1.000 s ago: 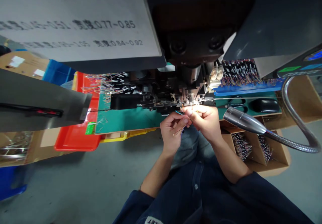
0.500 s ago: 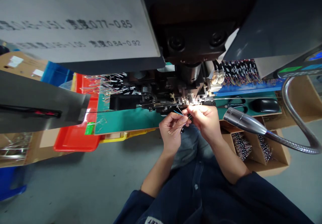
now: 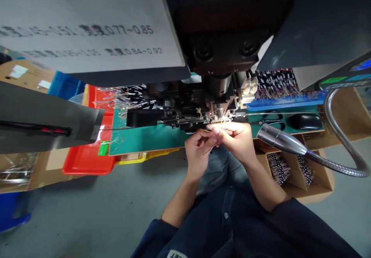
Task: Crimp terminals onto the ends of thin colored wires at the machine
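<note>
Right hand [image 3: 235, 139] and left hand [image 3: 198, 149] of mine pinch thin wires [image 3: 222, 125] at frame centre, probably keeping ends steady beside the press tooling [image 3: 218, 111].

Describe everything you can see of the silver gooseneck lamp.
The gooseneck lamp looks metallic: a smooth, silvery head, cylindrical at its wide end and tapering to a slim cone, on a ribbed, bent neck. The head lies aslant, its wide end pointing up and left in the view, to the right of the right hand and apart from it. The neck loops back and rises toward the machine's panel; its mount is unclear. Whether the lamp is lit cannot be told.
</note>
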A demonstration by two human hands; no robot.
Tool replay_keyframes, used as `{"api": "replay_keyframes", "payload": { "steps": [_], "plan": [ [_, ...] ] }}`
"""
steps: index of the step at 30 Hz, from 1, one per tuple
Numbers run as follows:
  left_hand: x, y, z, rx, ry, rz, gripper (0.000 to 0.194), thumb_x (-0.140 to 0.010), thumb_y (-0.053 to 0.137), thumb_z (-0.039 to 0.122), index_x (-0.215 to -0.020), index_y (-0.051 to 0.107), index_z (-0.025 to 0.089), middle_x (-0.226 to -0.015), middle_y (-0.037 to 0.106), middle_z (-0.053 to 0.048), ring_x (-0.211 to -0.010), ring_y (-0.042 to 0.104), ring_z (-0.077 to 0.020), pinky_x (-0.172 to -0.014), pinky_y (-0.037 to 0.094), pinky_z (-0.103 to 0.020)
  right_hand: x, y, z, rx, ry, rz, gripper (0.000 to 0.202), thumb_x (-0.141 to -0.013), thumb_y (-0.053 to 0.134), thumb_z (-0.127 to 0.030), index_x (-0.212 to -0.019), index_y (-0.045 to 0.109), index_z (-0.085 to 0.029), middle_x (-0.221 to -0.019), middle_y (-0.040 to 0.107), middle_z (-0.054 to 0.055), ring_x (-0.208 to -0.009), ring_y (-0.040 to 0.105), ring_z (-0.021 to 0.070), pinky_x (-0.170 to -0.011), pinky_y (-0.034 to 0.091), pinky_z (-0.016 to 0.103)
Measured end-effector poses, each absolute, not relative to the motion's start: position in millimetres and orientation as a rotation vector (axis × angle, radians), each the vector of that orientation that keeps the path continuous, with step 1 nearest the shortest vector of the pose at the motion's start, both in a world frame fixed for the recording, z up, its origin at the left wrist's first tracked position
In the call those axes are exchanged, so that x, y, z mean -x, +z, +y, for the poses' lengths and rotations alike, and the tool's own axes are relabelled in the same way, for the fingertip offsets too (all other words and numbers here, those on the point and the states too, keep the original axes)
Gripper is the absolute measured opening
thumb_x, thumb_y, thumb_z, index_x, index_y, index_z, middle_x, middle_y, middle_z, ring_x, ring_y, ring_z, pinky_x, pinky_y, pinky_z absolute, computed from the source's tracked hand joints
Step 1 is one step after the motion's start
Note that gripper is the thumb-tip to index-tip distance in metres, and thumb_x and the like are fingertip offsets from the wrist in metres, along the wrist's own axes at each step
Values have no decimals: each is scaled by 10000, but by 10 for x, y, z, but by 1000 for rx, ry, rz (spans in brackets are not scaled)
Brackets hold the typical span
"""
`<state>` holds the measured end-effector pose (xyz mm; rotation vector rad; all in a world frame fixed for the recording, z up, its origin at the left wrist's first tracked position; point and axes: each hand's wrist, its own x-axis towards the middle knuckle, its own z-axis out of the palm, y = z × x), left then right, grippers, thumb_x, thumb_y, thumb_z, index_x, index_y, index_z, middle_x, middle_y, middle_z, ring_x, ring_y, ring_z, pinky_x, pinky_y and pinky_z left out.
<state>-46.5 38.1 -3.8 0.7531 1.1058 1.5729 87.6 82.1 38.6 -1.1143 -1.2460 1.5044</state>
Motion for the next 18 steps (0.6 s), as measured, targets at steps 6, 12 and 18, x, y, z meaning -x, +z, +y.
{"api": "replay_keyframes", "payload": {
  "steps": [6,12,18],
  "plan": [
    [468,-19,362,-725,1583,1133,341,-903,1049,455,-852,812,215,-744,796,5,-660,780,-154,-647,634,-249,-903,437,828,1113,1524,-1215,407,-1036,856,-575,-850,897,-216,-548,636,-13,-437,437,116,-433,356,278],
    [454,-5,362,-731,1624,1172,346,-923,1033,471,-848,808,220,-742,787,10,-660,782,-146,-656,645,-239,-864,423,826,1154,1543,-1125,432,-1003,873,-630,-991,969,-209,-477,515,-51,-413,386,115,-414,346,277],
    [443,-7,373,-734,1670,1164,317,-945,1022,458,-872,822,223,-760,785,14,-651,760,-126,-647,636,-223,-867,482,815,1201,1562,-1110,430,-1022,872,-623,-1008,968,-204,-512,565,-34,-450,418,123,-447,388,290]
  ]
}}
